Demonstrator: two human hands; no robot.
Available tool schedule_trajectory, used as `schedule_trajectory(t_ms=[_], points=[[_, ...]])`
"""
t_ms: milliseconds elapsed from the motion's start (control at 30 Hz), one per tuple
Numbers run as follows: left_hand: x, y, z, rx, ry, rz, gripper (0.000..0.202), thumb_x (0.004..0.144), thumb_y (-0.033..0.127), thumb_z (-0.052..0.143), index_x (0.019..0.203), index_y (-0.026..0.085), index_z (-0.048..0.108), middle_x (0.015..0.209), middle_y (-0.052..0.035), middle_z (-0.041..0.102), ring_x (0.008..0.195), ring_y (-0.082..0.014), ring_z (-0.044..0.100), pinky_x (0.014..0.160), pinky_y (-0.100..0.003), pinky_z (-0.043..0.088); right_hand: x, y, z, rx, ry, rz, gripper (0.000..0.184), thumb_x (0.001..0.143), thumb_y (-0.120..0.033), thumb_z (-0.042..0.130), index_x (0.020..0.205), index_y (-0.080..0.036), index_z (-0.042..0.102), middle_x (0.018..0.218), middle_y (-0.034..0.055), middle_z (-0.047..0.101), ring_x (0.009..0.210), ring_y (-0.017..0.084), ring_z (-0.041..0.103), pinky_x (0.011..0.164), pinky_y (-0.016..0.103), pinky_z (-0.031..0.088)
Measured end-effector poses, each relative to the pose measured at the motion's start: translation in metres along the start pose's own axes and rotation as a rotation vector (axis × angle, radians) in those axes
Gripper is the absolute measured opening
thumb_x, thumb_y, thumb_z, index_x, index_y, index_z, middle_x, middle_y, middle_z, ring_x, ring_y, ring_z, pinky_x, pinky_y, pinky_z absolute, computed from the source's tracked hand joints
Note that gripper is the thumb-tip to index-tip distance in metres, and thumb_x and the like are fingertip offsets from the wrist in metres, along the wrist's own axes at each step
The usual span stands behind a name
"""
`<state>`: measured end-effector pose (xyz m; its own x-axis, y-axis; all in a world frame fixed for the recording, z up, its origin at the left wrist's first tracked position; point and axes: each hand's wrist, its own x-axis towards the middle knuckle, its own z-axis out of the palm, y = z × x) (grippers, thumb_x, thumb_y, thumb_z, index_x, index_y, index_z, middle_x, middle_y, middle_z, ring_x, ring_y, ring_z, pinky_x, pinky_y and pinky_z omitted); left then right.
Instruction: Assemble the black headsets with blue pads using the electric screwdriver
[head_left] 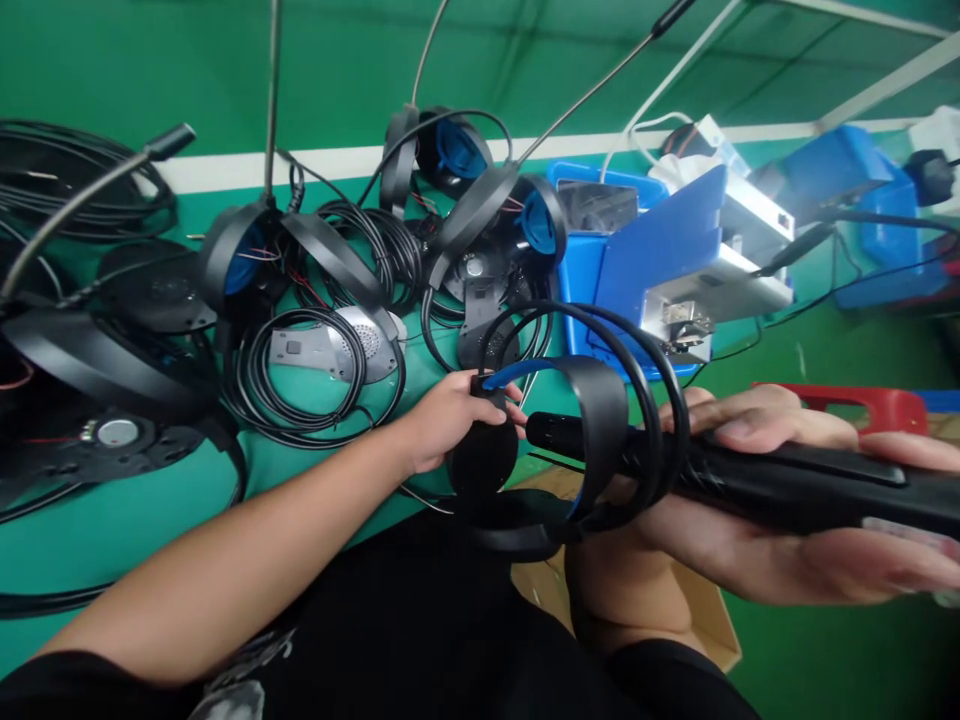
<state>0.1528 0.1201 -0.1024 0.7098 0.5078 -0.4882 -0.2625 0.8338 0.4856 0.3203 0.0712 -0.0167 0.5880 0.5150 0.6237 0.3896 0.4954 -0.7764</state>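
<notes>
No legible txt, nos., brands or signs in head-cam view. A pale patch [907, 533], poss. a label, on the blk. handheld tool [795, 485] in the wearer's R hand [750, 550] is too blurred to read. Gray-white print [232, 695] on the blk. shirt [390, 620], bottom L of frame, is partly cut off; can't tell if it's lettering or a pic.
</notes>
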Motion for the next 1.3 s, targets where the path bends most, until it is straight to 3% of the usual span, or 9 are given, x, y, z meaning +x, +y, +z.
schedule_trajectory(t_ms=[100, 267, 500, 667, 767, 900, 967, 1067, 1300], points=[[0.001, -0.001, -0.001, 0.003, 0.006, 0.006, 0.027, 0.062, 0.007, 0.069, 0.088, 0.014, 0.07, 0.08, -0.0054, 0.076, 0.073, -0.0209, 0.073, 0.074, -0.034, 0.056, -0.004, 0.009, 0.006, 0.189, -0.013, -0.14, 0.037, 0.084, -0.058, 0.068, 0.1, -0.026, 0.07, 0.064, -0.0068, 0.064, 0.049, 0.015, 0.049, 0.035, 0.026, 0.041], [0.003, -0.003, -0.003, 0.006, 0.006, 0.005, 0.026, 0.062, 0.007, 0.069, 0.087, 0.014, 0.071, 0.08, -0.0058, 0.076, 0.073, -0.0208, 0.073, 0.071, -0.033, 0.055, -0.006, 0.009, 0.005, 0.172, -0.049, -0.054, 0.034, 0.083, -0.059, 0.073, 0.102, -0.03, 0.074, 0.066, -0.006, 0.064, 0.052, 0.016, 0.05, 0.04, 0.03, 0.048], [0.001, -0.001, -0.001, -0.005, 0.026, 0.003, 0.026, 0.061, 0.006, 0.069, 0.086, 0.014, 0.071, 0.078, -0.0046, 0.076, 0.072, -0.0201, 0.072, 0.071, -0.032, 0.055, -0.01, 0.014, -0.004, 0.186, -0.11, -0.081, 0.038, 0.091, -0.054, 0.061, 0.11, -0.024, 0.075, 0.072, 0.0005, 0.063, 0.058, 0.018, 0.054, 0.038, 0.032, 0.047], [-0.002, 0.001, 0.003, 0.002, 0.049, 0.016, 0.025, 0.06, 0.005, 0.072, 0.084, 0.014, 0.071, 0.077, -0.0026, 0.076, 0.07, -0.0176, 0.072, 0.072, -0.029, 0.056, -0.012, -0.001, -0.005, 0.188, -0.109, -0.038, 0.033, 0.089, -0.054, 0.066, 0.107, -0.027, 0.074, 0.071, -0.0021, 0.065, 0.062, 0.018, 0.058, 0.049, 0.033, 0.054], [-0.005, 0.004, 0.006, 0.019, 0.057, 0.001, 0.028, 0.062, 0.007, 0.073, 0.088, 0.015, 0.07, 0.078, -0.0031, 0.078, 0.069, -0.0192, 0.073, 0.071, -0.03, 0.057, 0.003, -0.009, -0.015, 0.171, -0.113, -0.015, 0.035, 0.089, -0.057, 0.065, 0.106, -0.027, 0.071, 0.071, -0.0028, 0.064, 0.06, 0.018, 0.057, 0.043, 0.032, 0.052], [-0.007, 0.007, 0.009, 0.052, 0.072, 0.006, 0.029, 0.062, 0.008, 0.074, 0.09, 0.016, 0.07, 0.079, -0.005, 0.08, 0.075, -0.0229, 0.076, 0.07, -0.031, 0.058, 0.05, 0.012, -0.034, 0.013, 0.171, -0.252, 0.025, 0.101, -0.043, 0.045, 0.105, -0.023, 0.059, 0.075, -0.0022, 0.055, 0.054, 0.013, 0.056, 0.04, 0.026, 0.047], [-0.007, 0.007, 0.01, 0.062, 0.076, 0.013, 0.029, 0.062, 0.009, 0.075, 0.09, 0.015, 0.071, 0.08, -0.006, 0.08, 0.079, -0.0248, 0.078, 0.07, -0.03, 0.058, 0.08, 0.033, -0.042, -0.102, 0.388, -0.405, 0.012, 0.1, -0.03, 0.043, 0.106, -0.021, 0.05, 0.087, 0.0001, 0.051, 0.059, 0.011, 0.06, 0.043, 0.023, 0.047], [-0.008, 0.008, 0.011, 0.068, 0.084, 0.007, 0.028, 0.061, 0.01, 0.076, 0.088, 0.016, 0.072, 0.079, -0.0066, 0.081, 0.08, -0.0263, 0.078, 0.07, -0.03, 0.059, 0.116, 0.062, -0.048, -0.122, 0.575, -0.482, 0.011, 0.097, -0.024, 0.04, 0.108, -0.022, 0.04, 0.1, 0.0027, 0.046, 0.061, 0.006, 0.06, 0.044, 0.02, 0.043], [-0.008, 0.006, 0.008, 0.104, 0.144, -0.038, 0.032, 0.057, 0.012, 0.08, 0.088, 0.014, 0.074, 0.079, -0.0058, 0.08, 0.069, -0.0223, 0.075, 0.068, -0.029, 0.059, 0.124, 0.078, -0.049, -0.11, 0.55, -0.341, 0.026, 0.089, -0.041, 0.056, 0.101, -0.024, 0.041, 0.092, -0.0012, 0.051, 0.059, 0.009, 0.058, 0.042, 0.023, 0.043]])
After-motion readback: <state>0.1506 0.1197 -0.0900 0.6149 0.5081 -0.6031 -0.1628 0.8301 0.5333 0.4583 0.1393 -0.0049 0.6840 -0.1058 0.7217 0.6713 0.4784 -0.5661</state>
